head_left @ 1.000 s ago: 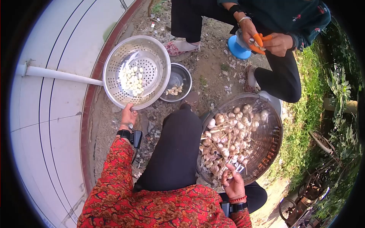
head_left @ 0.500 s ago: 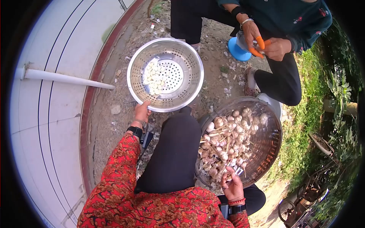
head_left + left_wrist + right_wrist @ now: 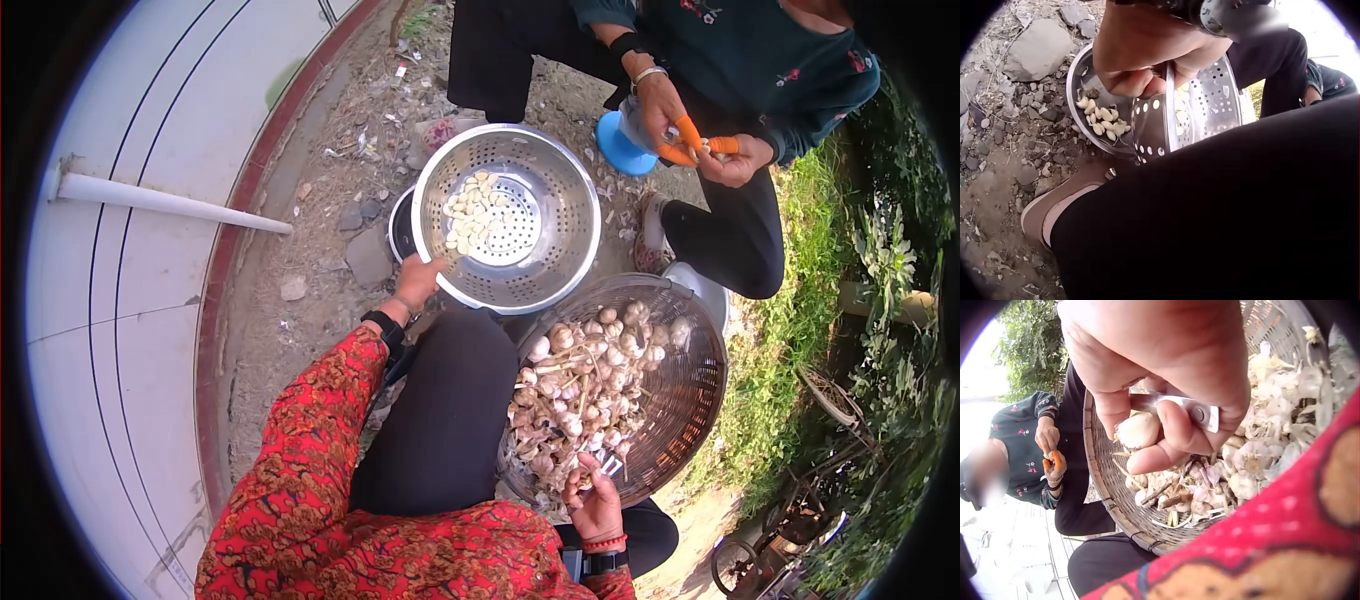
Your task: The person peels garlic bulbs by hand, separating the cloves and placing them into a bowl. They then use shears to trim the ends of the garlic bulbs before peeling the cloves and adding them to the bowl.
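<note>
My left hand (image 3: 418,282) grips the near-left rim of a steel colander (image 3: 570,270), and peeled garlic cloves (image 3: 476,212) lie on its bottom. In the left wrist view the fingers curl over the rim, above a small bowl (image 3: 1072,94) with more cloves (image 3: 1107,119). My right hand (image 3: 597,508) is at the near edge of a wicker basket (image 3: 700,400) of garlic bulbs (image 3: 590,380). From the right wrist view, that hand holds a garlic bulb (image 3: 1139,430) and a small metal tool (image 3: 1200,415) in curled fingers.
Across from me sits another person (image 3: 740,70) with orange finger covers, beside a blue stand (image 3: 625,148). A white pipe (image 3: 170,202) juts from the wall at left. Stones (image 3: 370,257) lie on the ground, with grass (image 3: 800,230) at right.
The colander has moved right in my left hand, from over the left ground to beside the basket, partly covering the small bowl. My right hand stays at the basket's near edge.
</note>
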The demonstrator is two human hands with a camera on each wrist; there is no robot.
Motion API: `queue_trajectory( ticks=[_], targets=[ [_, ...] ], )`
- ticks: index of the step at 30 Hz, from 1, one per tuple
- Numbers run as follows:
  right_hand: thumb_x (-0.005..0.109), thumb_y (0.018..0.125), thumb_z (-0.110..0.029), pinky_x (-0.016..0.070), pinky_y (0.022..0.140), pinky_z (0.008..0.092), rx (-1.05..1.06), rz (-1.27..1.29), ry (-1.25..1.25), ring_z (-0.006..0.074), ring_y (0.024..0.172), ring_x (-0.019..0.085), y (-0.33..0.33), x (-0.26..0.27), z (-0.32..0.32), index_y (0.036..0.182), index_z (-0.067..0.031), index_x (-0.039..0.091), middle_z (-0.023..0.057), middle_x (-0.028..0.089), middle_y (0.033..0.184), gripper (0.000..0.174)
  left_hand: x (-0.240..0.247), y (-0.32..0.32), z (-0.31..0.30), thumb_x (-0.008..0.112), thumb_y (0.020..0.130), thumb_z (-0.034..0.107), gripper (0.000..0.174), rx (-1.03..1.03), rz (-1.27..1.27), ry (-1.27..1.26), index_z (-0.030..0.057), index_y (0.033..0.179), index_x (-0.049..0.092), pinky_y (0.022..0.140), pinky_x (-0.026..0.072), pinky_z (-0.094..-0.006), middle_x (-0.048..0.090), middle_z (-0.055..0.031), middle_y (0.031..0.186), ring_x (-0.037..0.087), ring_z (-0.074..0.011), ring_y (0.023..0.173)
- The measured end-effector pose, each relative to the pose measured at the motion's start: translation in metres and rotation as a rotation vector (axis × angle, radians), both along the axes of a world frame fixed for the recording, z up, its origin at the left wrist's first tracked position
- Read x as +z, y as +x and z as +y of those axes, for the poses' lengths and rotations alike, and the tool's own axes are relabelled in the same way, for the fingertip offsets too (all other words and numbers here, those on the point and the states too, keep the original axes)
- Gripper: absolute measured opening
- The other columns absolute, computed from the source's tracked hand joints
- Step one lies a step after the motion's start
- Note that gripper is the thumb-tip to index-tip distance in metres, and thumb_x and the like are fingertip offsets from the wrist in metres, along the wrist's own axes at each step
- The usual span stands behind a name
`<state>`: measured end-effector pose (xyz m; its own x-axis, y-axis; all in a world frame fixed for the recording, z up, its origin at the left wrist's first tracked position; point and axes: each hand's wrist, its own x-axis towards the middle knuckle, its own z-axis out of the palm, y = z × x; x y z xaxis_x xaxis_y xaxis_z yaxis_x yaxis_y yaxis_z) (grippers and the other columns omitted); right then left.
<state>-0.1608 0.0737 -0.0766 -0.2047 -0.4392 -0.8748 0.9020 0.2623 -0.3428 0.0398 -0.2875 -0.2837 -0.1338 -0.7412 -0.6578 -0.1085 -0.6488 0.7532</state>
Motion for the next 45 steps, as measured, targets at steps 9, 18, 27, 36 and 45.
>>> queue_trajectory(
  ticks=[9,18,27,36,45],
  targets=[
    [0.064,0.085,-0.025,0.0399,0.054,0.0253,-0.031,0.004,0.014,0.0181,0.070,0.056,-0.006,-0.002,0.011,0.122,-0.0042,0.052,0.0086,0.061,0.084,0.044,0.004,-0.022,-0.011,0.063,0.081,0.012,0.018,-0.036,0.024,0.037,-0.0036,0.090,0.064,0.036,0.0338,-0.0251,0.058,-0.0050,0.061,0.046,-0.0104,0.041],
    [0.063,0.087,-0.023,0.0459,0.059,0.0252,0.023,0.017,-0.001,0.0168,0.072,0.057,-0.002,-0.007,0.007,0.120,-0.0027,0.053,0.0077,0.060,0.084,0.041,0.005,0.059,0.010,0.064,0.081,0.015,0.016,0.194,-0.021,0.038,0.0004,0.088,0.062,0.039,0.0362,-0.0232,0.059,-0.0035,0.064,0.048,-0.0096,0.045],
    [0.064,0.086,-0.024,0.0438,0.057,0.0235,0.038,0.013,-0.014,0.0168,0.071,0.056,0.004,-0.006,0.012,0.119,-0.0032,0.053,0.0078,0.060,0.084,0.041,0.002,0.125,0.025,0.060,0.085,0.013,0.012,0.455,0.038,0.022,0.0016,0.088,0.056,0.035,0.0315,-0.0210,0.056,-0.0026,0.065,0.045,-0.0081,0.044],
    [0.063,0.086,-0.023,0.0432,0.057,0.0229,0.003,0.039,0.018,0.0170,0.072,0.056,0.011,0.003,0.012,0.119,-0.0033,0.054,0.0078,0.060,0.084,0.040,0.011,0.133,0.015,0.063,0.080,0.012,0.016,0.625,0.130,-0.015,-0.0003,0.088,0.056,0.034,0.0328,-0.0234,0.055,-0.0039,0.065,0.045,-0.0104,0.042],
    [0.059,0.090,-0.021,0.0369,0.049,0.0206,-0.016,0.158,-0.242,0.0159,0.068,0.055,0.016,0.028,0.037,0.121,-0.0013,0.051,0.0085,0.059,0.083,0.038,0.066,0.146,0.017,0.061,0.078,0.010,0.017,0.572,0.194,-0.050,0.0023,0.091,0.054,0.035,0.0318,-0.0233,0.054,-0.0057,0.068,0.045,-0.0114,0.043]
  ],
)
